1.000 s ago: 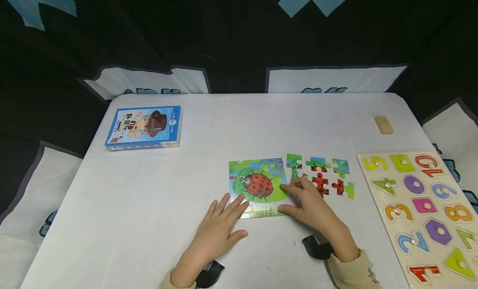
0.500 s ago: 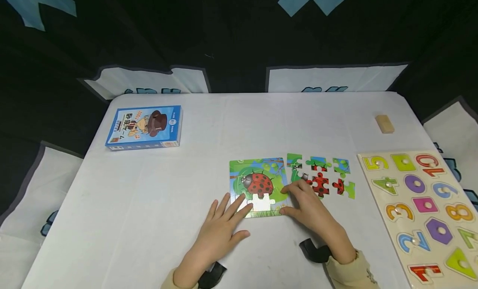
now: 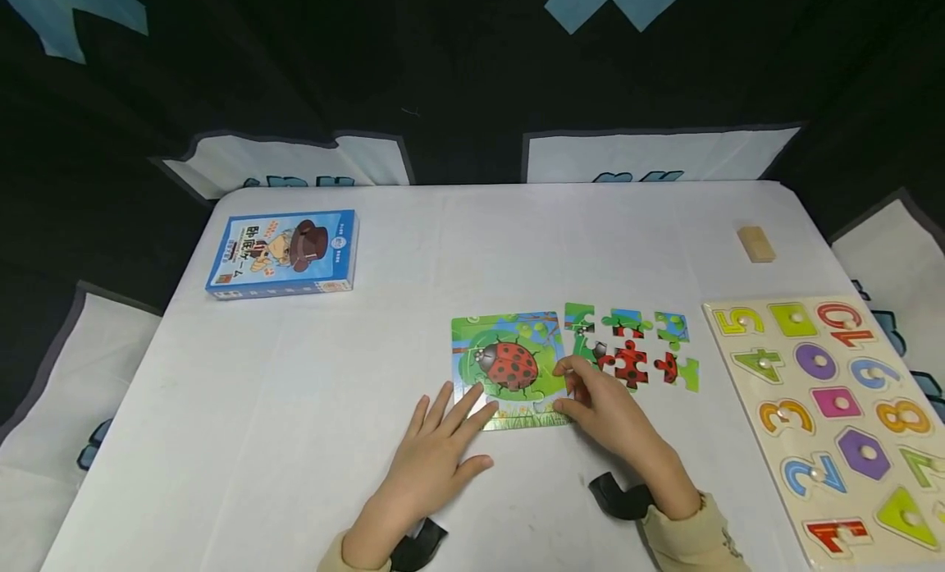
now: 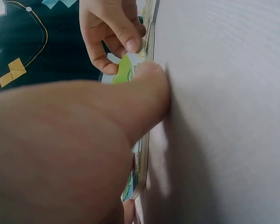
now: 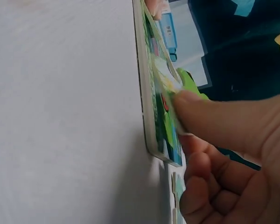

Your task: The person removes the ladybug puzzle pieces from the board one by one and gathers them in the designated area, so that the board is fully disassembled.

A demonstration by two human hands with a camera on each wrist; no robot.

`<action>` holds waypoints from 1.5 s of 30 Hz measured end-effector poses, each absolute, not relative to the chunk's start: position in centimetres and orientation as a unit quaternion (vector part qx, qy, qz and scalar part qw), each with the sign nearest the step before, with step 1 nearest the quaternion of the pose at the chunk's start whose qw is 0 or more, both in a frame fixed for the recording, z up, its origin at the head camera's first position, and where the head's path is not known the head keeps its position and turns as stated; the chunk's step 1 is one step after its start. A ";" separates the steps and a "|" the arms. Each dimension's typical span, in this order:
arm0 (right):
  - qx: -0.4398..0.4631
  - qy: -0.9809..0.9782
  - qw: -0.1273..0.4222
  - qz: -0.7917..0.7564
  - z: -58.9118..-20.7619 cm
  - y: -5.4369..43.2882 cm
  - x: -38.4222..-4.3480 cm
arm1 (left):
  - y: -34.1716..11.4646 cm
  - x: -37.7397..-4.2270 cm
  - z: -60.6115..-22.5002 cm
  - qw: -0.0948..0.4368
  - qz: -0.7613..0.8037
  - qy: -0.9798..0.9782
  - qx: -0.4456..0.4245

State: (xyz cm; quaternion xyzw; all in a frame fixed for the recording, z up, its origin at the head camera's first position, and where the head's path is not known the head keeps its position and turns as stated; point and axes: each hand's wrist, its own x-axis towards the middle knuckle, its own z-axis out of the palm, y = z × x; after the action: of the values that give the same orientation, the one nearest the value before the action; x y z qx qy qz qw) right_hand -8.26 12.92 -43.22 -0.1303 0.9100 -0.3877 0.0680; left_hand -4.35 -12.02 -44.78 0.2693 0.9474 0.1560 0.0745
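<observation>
A small ladybug jigsaw puzzle (image 3: 509, 367) lies on the white table in the head view. My left hand (image 3: 424, 457) rests palm down with spread fingers on its lower left corner. At the lower right, my right hand (image 3: 613, 408) pinches a jigsaw piece (image 5: 164, 77) between thumb and index finger. In the right wrist view this piece is tilted up from the puzzle; its far end is hard to make out. Several loose jigsaw pieces (image 3: 631, 363) with parts of a ladybug lie just right of the puzzle, near the right hand's knuckles.
On the right is a wooden number-and-shape peg board (image 3: 834, 428). A small wooden block (image 3: 756, 244) lies at the far right. The blue cartoon box (image 3: 282, 253) is at the far left. Dark curtains (image 3: 472, 71) hang behind the table.
A bright white, piece-shaped patch showed in the puzzle's lower middle half a second ago; now picture shows there. The right fingers have shifted slightly. The left hand stays in place.
</observation>
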 end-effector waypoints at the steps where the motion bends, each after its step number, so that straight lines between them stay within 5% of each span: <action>1: -0.128 0.909 0.067 -0.391 -43.2 13.0 -8.3 | -12.0 -4.4 -44.8 0.075 0.156 0.947 0.270; 13: -0.065 0.883 0.049 -0.463 -41.3 19.3 -6.9 | -12.0 -4.4 -44.8 0.085 0.161 0.946 0.269; 21: 0.040 0.925 0.072 -0.371 -41.5 24.7 -4.3 | -12.1 -4.0 -44.9 0.095 0.160 0.946 0.266; 29: 0.103 0.945 0.075 -0.300 -42.1 24.8 -4.1 | -12.1 -4.3 -44.8 0.091 0.161 0.945 0.270; 45: -0.195 0.921 0.114 -0.319 -41.6 12.9 -7.6 | -12.2 -4.3 -44.8 0.096 0.169 0.942 0.273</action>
State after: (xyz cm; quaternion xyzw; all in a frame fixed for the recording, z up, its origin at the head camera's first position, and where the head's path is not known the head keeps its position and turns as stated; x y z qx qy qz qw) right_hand -7.64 12.88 -41.56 -0.1945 0.9206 -0.3189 0.1135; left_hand -4.35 -12.17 -44.78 0.2731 0.9422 0.1689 0.0960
